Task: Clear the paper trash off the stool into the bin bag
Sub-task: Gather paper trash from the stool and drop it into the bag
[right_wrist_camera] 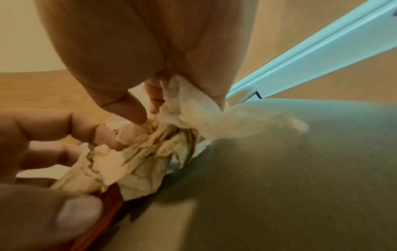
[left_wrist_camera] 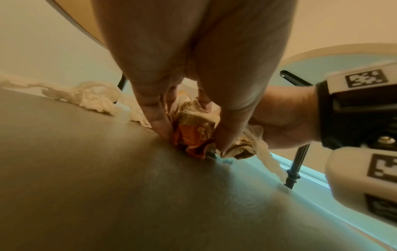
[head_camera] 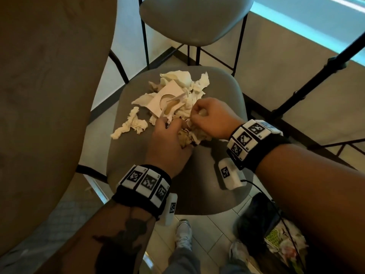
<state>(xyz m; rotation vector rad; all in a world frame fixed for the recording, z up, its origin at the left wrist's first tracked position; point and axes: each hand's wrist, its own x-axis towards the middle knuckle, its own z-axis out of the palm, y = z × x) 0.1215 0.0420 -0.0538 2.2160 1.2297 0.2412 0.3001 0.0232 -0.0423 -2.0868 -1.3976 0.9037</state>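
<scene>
A grey stool seat (head_camera: 213,194) holds a heap of crumpled white paper napkins (head_camera: 187,84), a flat card piece with a round hole (head_camera: 167,97) and a loose twisted napkin (head_camera: 130,125). My left hand (head_camera: 167,139) curls its fingers round a brown crumpled wrapper (left_wrist_camera: 195,129) at the heap's near edge. My right hand (head_camera: 209,117) pinches a white tissue (right_wrist_camera: 193,105) just beside it, over the same wad (right_wrist_camera: 139,152). The black bin bag (head_camera: 256,218) stands on the floor at the lower right, with trash showing inside.
A second grey stool (head_camera: 193,18) stands behind. A large brown round table (head_camera: 45,95) overhangs the left side. A black tripod leg (head_camera: 316,80) crosses at the right. Tiled floor and my shoes (head_camera: 183,234) lie below the seat.
</scene>
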